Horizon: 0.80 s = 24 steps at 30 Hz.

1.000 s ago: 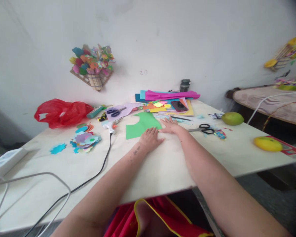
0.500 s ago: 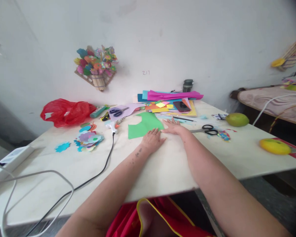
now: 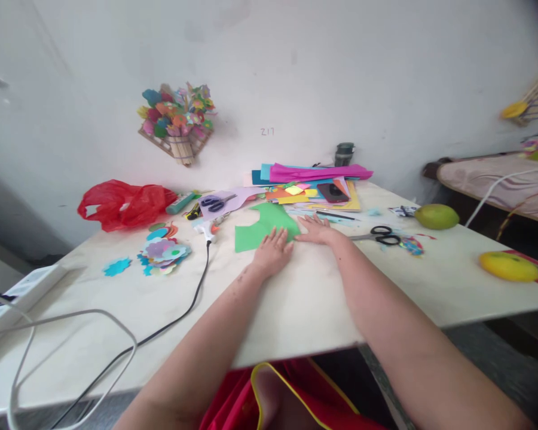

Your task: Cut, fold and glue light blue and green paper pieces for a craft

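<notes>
A green sheet [image 3: 262,226] with a curved cut-out at its upper left lies flat on the white table [image 3: 291,310]. My left hand [image 3: 273,254] rests palm down on its lower right part, fingers spread. Beside the sheet's right edge, my right hand [image 3: 316,230] lies flat with fingers stretched out, its fingertips close to the edge. Just right of that hand are black-handled scissors [image 3: 383,235], their blades partly hidden by my wrist. A dark pencil [image 3: 336,215] lies beyond my right fingers. To the left of the sheet is a white glue gun [image 3: 206,232].
Cut paper flowers [image 3: 164,251] are piled left, near a red plastic bag [image 3: 125,203]. Purple-handled scissors [image 3: 216,203], coloured sheets [image 3: 320,173] and a phone [image 3: 332,192] lie at the back. Mangoes [image 3: 509,266] sit right. A black cord [image 3: 179,319] crosses the left side.
My left hand has slid slightly up and its fingers are spread further over the green sheet. My right hand stays nearly in place. The whole view has shifted a little.
</notes>
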{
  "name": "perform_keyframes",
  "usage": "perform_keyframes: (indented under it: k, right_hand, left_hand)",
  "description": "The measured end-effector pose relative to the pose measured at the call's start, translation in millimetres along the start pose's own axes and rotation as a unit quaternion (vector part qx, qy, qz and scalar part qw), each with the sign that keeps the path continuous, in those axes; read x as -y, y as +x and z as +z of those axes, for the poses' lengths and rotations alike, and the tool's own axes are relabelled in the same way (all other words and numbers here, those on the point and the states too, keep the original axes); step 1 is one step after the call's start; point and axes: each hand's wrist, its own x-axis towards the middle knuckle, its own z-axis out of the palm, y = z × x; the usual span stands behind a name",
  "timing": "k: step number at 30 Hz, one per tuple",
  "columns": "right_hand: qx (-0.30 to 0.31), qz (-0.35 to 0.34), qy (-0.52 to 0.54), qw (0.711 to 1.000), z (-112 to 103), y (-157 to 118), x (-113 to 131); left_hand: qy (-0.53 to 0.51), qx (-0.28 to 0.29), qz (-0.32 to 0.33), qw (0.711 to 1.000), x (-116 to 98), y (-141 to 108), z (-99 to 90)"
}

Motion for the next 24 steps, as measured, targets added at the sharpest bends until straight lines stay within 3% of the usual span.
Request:
perform_keyframes:
  k: [3, 8, 12, 16, 24]
  right_hand:
    - [-0.054, -0.033, 0.015, 0.998, -4.0, -0.3, 1.2]
    - [-0.133, -0.058, 0.024, 0.989, -14.9, -0.2, -0.3]
    - [-0.140, -0.062, 0.035, 0.988, -18.5, -3.1, -0.8]
    - [-0.119, -0.146, 0.014, 0.982, -20.2, -9.1, 7.3]
    - [-0.156, -0.269, -0.136, 0.941, -17.6, -17.4, 35.0]
  left_hand:
    - [-0.025, -0.006, -0.039, 0.999, 20.2, 3.1, -4.5]
    - [-0.001, 0.059, -0.040, 0.997, 38.5, 2.7, -8.3]
    - [0.003, 0.069, -0.045, 0.997, 37.5, 1.9, -9.6]
    - [-0.010, 0.050, -0.047, 0.998, 40.2, 3.1, -8.0]
    - [-0.032, 0.014, -0.043, 0.998, 47.3, 7.5, -1.4]
